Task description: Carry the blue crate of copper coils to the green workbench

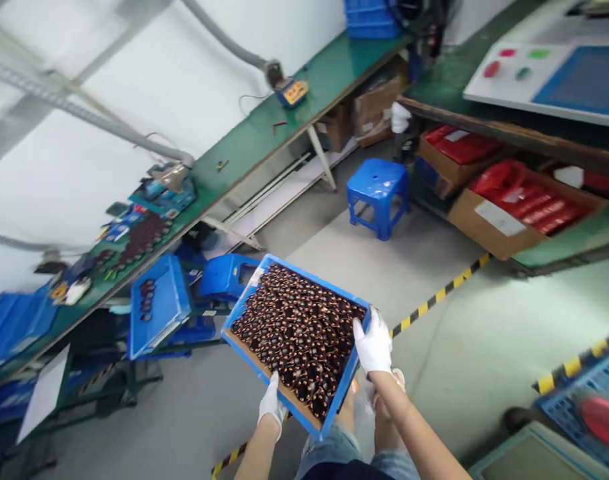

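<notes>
A blue tray full of small dark parts with copper-coloured ends is held in front of my body, above the floor. My left hand, in a white glove, grips the tray's near left edge, its thumb over the rim. On the right side, my right hand, also white-gloved, is closed on the rim near the far right corner. A strip of brown cardboard lies inside the tray along its near left side.
A long green workbench runs along the wall. Blue stools stand on the floor, and another blue tray is by the bench. Boxes with red bags sit under the right table. Yellow-black tape crosses the floor.
</notes>
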The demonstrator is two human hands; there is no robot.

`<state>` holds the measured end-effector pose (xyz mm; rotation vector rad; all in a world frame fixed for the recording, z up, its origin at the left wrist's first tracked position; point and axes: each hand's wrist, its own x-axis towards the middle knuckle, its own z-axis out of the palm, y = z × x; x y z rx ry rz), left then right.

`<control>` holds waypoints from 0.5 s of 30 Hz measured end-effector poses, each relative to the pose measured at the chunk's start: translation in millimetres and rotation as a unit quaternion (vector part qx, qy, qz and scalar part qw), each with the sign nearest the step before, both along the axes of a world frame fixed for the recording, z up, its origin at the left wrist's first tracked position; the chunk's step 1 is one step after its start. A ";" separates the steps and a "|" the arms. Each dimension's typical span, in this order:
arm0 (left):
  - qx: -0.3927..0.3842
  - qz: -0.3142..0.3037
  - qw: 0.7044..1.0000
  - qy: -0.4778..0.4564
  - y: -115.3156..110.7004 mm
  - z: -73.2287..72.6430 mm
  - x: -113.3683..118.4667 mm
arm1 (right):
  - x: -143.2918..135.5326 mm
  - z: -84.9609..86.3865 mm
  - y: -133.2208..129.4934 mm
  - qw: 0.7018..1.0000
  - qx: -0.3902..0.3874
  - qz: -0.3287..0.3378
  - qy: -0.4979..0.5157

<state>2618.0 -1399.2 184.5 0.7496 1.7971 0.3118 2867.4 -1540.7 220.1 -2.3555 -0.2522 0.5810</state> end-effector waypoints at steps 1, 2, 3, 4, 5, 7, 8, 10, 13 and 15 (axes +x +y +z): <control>-0.002 -0.003 1.000 0.001 -1.1 -0.8 -3.0 | 8.2 7.4 12.2 0.999 -0.009 0.025 -0.019; -0.004 -0.009 1.000 0.003 -2.0 -1.5 -5.1 | 14.9 13.5 24.2 0.998 -0.021 0.051 -0.035; -0.001 -0.018 1.000 0.006 -2.4 -2.0 -6.2 | 20.5 18.4 35.9 0.995 -0.035 0.075 -0.047; 0.008 -0.028 1.000 0.010 -1.8 -2.4 -6.1 | 25.0 21.9 47.5 0.992 -0.053 0.097 -0.054; 0.024 -0.037 0.999 0.015 0.2 -2.7 -4.8 | 29.0 24.3 59.3 0.988 -0.074 0.119 -0.058; 0.065 -0.046 0.996 0.032 10.4 -2.8 0.0 | 37.0 25.5 83.2 0.978 -0.125 0.156 -0.055; 0.085 -0.046 0.994 0.042 18.9 -2.7 2.7 | 41.7 24.5 95.5 0.972 -0.153 0.173 -0.052; 0.113 -0.038 0.991 0.061 40.6 -2.5 6.3 | 53.0 19.9 119.4 0.955 -0.204 0.211 -0.045; 0.139 -0.020 0.987 0.072 72.7 -5.3 6.0 | 71.9 8.5 147.8 0.925 -0.255 0.278 -0.033; 0.152 -0.008 0.986 0.060 84.9 -11.0 5.1 | 83.2 0.3 157.0 0.908 -0.266 0.322 -0.032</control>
